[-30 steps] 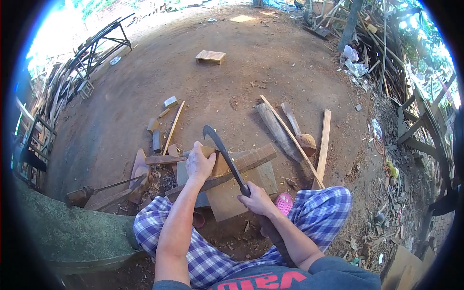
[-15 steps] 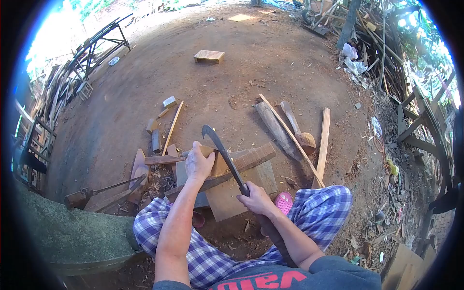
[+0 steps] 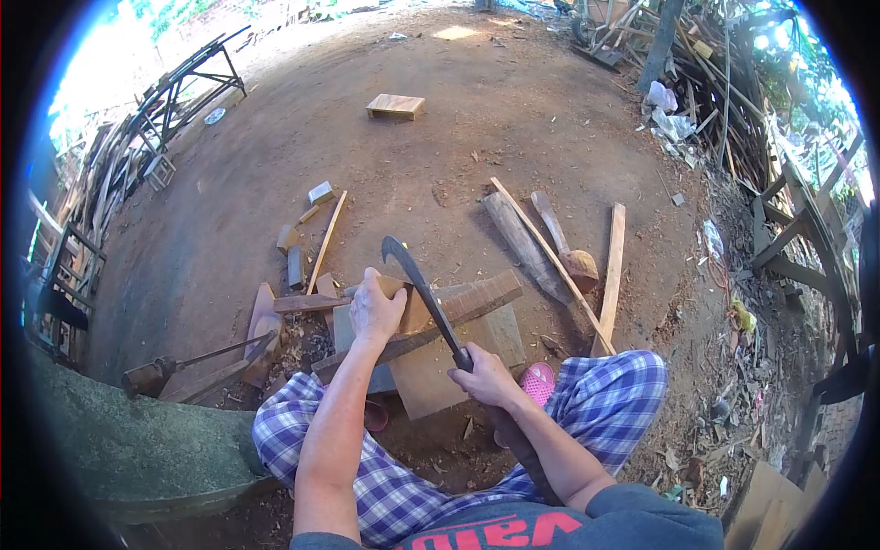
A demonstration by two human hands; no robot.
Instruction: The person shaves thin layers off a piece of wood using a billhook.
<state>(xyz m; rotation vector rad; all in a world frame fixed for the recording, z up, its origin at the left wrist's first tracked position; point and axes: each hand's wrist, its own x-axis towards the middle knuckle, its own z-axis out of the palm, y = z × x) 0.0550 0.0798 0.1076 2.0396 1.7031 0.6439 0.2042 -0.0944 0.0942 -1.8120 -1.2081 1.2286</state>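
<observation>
My right hand (image 3: 488, 378) is closed around the dark shaft of a hooked billhook (image 3: 429, 295), its long handle running back under my forearm toward my lap. The curved tip points up and left, close past my left hand (image 3: 376, 310). That hand's fingers are wrapped over the top of a small wood block (image 3: 417, 317), and the blade overlaps the block's right side in this view. Beneath lies a thick wooden beam (image 3: 477, 301), slanting across a flat board (image 3: 429, 378) between my knees. My palm hides part of the block.
A mallet (image 3: 577, 266), a rough log piece (image 3: 522, 240) and a long thin strip (image 3: 612, 275) lie to the right. Left are small blocks (image 3: 295, 266), a hammer-like tool (image 3: 151, 374) and a mossy concrete ledge (image 3: 156, 435). A small wooden stool (image 3: 396, 105) stands ahead on the dirt.
</observation>
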